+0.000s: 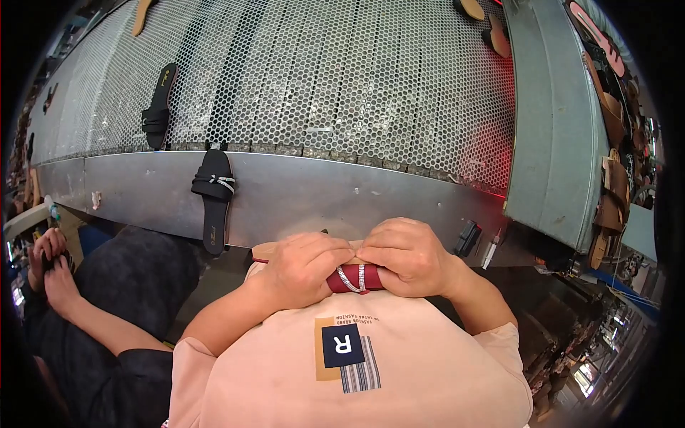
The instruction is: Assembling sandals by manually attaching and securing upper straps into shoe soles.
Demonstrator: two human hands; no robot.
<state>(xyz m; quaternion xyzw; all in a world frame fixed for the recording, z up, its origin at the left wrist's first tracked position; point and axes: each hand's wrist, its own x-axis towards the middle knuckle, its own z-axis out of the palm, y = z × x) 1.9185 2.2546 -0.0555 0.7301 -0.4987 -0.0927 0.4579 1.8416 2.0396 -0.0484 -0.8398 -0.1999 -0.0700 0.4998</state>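
Note:
Close against my chest I hold a sandal [372, 277] with a dark red strap, a sparkling silver trim and a tan sole. My left hand [303, 269] grips its left part, fingers bent over the strap. From the other side my right hand [407, 258] pinches the strap's edge, and the fingertips of both hands nearly meet. Much of the sole is hidden under my hands. Ahead and to the left, a black slide sandal [214, 187] with a silver trim lies on the metal ledge [300, 196].
Beyond the ledge runs a perforated metal conveyor [321, 85], carrying another black slide [158, 107] and several tan soles. A grey metal housing [556, 128] stands at the right. Near it lie a small black tool [467, 237] and a marker-like stick [490, 251]. A co-worker's hands [53, 264] are at the left.

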